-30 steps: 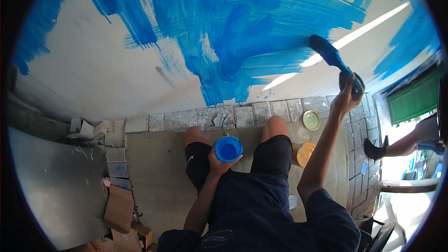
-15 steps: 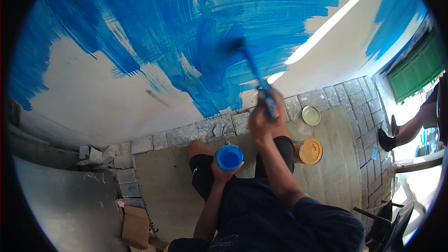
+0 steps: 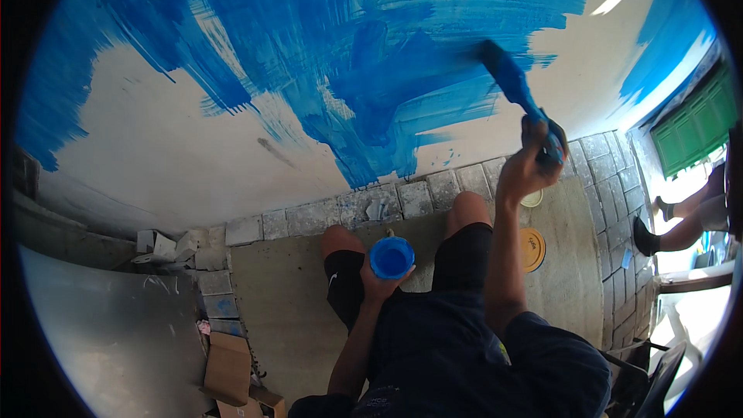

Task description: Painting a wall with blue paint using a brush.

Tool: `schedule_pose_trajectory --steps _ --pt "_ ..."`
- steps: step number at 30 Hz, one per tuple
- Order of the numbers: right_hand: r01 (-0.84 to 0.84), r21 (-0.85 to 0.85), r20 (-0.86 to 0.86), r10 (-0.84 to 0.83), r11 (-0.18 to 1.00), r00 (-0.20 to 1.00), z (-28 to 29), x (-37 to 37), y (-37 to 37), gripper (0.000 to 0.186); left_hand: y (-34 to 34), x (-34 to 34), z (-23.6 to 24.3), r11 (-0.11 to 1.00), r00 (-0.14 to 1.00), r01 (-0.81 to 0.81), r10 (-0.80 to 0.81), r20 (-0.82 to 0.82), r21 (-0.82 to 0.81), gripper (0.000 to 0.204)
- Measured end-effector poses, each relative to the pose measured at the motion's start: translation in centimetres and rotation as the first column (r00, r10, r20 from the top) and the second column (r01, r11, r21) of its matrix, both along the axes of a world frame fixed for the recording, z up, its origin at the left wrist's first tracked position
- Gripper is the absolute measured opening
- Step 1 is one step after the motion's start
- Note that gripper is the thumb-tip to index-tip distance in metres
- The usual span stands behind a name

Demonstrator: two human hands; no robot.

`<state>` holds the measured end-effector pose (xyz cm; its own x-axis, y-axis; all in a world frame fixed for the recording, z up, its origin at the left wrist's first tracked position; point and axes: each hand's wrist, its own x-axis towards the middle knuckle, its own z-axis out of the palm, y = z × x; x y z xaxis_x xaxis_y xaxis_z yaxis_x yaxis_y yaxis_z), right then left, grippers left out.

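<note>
My right hand (image 3: 532, 166) is wrapped round the handle of a paintbrush (image 3: 511, 81) smeared with blue. Its bristles, blurred by motion, are at the wall (image 3: 209, 178), over broad strokes of wet-looking blue paint (image 3: 457, 0). Between my knees, my left hand (image 3: 379, 282) grips a small round cup (image 3: 392, 258) with blue paint inside. Behind my right forearm, partly hidden, sit a yellow-lidded can (image 3: 532, 250) and a pale round lid (image 3: 532, 198).
A mat (image 3: 286, 325) covers grey paving (image 3: 611, 186) beneath me. At the left are a metal sheet (image 3: 116, 333), broken blocks (image 3: 174, 248) and an open cardboard box (image 3: 227, 368). Another person's legs (image 3: 681, 224) show at the right, near a green panel (image 3: 696, 128) and a dark chair (image 3: 650, 371).
My right hand has swept the brush rightward along the wall, leaving fresh darker blue behind it. The cup stays in my left hand. The whole view has shifted slightly.
</note>
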<state>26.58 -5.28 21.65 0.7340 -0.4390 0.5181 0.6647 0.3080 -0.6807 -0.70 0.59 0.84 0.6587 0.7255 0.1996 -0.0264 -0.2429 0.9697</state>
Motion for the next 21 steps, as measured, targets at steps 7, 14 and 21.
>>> schedule_pose_trajectory --steps 7,14,21 --pt "-0.422 -0.408 0.021 0.47 0.81 0.883 -2.9 -7.6 2.4 0.017 -0.1 -0.1 -1.0 0.999 1.0 0.007 -0.006 -0.013 0.048 0.073" --pt "-0.175 -0.913 0.192 0.767 0.368 0.612 1.5 -4.6 6.6 0.028 -0.1 -0.2 -0.7 0.999 0.997 -0.035 0.035 0.068 0.0 0.068" --pt "-0.041 -0.668 0.556 0.535 0.743 0.636 5.6 -6.1 6.8 0.033 0.3 -0.7 0.0 0.999 0.997 -0.054 0.054 0.061 0.0 0.065"
